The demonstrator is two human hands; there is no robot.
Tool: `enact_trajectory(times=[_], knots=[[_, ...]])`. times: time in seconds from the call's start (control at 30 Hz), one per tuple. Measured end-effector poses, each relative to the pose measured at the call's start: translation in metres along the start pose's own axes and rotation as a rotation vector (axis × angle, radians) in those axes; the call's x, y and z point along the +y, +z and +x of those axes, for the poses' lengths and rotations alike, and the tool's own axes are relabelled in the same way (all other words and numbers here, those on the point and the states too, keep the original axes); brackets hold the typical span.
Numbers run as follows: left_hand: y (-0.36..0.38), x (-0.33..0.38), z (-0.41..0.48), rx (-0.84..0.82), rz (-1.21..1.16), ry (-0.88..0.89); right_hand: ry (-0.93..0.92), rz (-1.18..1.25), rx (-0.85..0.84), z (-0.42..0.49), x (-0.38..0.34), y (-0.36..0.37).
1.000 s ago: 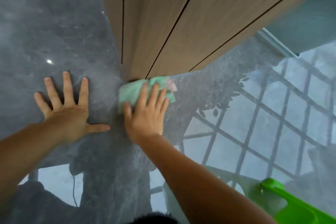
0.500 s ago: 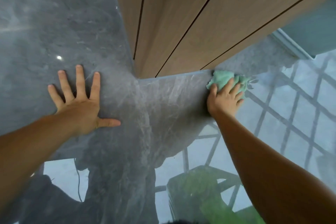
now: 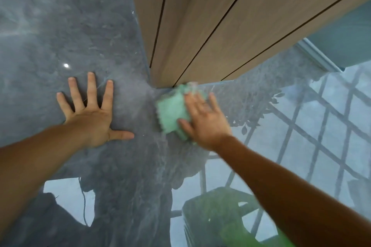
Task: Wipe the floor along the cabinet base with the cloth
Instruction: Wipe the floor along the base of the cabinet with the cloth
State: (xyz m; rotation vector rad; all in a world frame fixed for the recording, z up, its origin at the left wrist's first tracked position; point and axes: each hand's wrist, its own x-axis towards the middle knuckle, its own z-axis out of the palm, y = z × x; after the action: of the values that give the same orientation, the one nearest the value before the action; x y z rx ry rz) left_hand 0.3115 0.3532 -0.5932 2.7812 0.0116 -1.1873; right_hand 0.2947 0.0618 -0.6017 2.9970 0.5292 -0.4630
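You were mid-wipe: your right hand (image 3: 204,118) lay flat, fingers spread, pressing the green cloth (image 3: 173,110) onto the floor (image 3: 60,26) by the cabinet base (image 3: 200,46) corner. Left hand (image 3: 90,112) open, bracing. Next stroke needed firm pressure along the base.

Both my forearms are bare, no sleeves showing as far as the frame edges. My left hand (image 3: 91,115), centre left, shows no ring or watch. My right hand (image 3: 204,120), centre, is motion-blurred; nothing worn shows there.
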Motion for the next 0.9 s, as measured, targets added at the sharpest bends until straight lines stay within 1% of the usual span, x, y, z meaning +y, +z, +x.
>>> enact_trajectory(times=[0.07,0.13,0.23,0.27,0.3,0.33,0.4,0.47,0.53,0.57,0.63,0.73,0.83,0.9], knots=[[0.001,-0.001,0.001,0.011,-0.003,0.002,0.122,-0.118,-0.045,-0.012,0.054,-0.002],[0.001,0.0,0.001,0.017,-0.012,0.002,0.298,-0.143,-0.096,-0.022,0.083,0.0],[0.003,0.001,0.002,0.02,-0.024,0.008,0.705,0.021,-0.078,-0.018,0.088,0.001],[0.004,0.0,0.003,0.029,-0.028,0.01,0.768,0.072,-0.076,-0.013,0.082,-0.002],[0.005,0.0,0.004,0.038,-0.036,0.012,0.772,0.112,-0.073,-0.009,0.074,-0.007],[0.005,-0.001,0.004,0.042,-0.041,0.014,0.723,0.142,-0.061,-0.005,0.062,-0.012],[0.008,-0.002,0.004,0.062,-0.061,0.03,0.539,0.173,-0.019,-0.002,0.026,-0.022],[0.013,-0.005,0.006,0.112,-0.074,0.071,0.36,0.209,0.001,-0.007,-0.025,-0.029],[0.021,-0.016,0.008,0.222,-0.048,0.132,0.25,0.252,-0.005,-0.009,-0.075,-0.032],[0.024,-0.027,0.008,0.313,-0.016,0.156,0.218,0.267,-0.011,-0.006,-0.095,-0.032],[0.03,-0.052,0.007,0.49,0.006,0.154,0.204,0.279,-0.03,0.005,-0.122,-0.032],[0.037,-0.08,0.01,0.646,0.0,0.111,0.242,0.217,-0.06,0.021,-0.144,-0.026],[0.04,-0.08,0.012,0.747,0.006,0.125,0.265,0.155,-0.053,0.026,-0.15,-0.019],[0.038,-0.078,0.01,0.748,0.013,0.133,0.238,0.123,-0.067,0.023,-0.149,-0.019]])
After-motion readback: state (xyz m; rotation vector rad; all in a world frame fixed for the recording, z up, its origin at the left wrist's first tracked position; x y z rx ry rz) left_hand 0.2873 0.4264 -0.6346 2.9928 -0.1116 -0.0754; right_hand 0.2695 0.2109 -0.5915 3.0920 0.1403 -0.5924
